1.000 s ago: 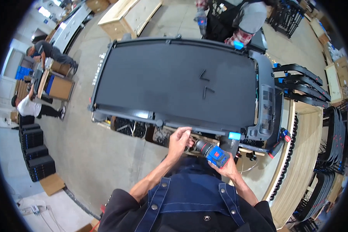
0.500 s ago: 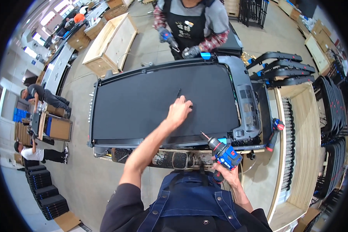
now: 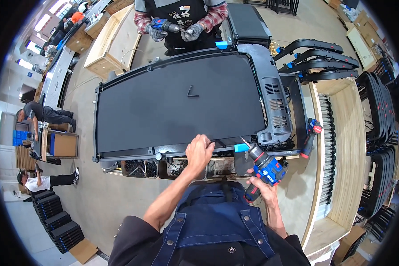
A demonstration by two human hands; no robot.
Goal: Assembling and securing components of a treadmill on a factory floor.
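Left hand [image 3: 199, 151] lay curled over the near edge of the treadmill [image 3: 177, 106], gripping nothing loose | right hand [image 3: 262, 188] was closed round the blue drill [image 3: 264, 167], bit tip at the same edge, beside the motor cover [image 3: 275, 104].

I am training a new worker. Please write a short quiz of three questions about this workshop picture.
1. Which hand holds the blue cordless drill?
2. True or false: the left hand rests at the near edge of the treadmill.
3. What lies on the black belt: A) an angled key, B) a hammer, C) a glove?

Key: 1. right hand; 2. true; 3. A
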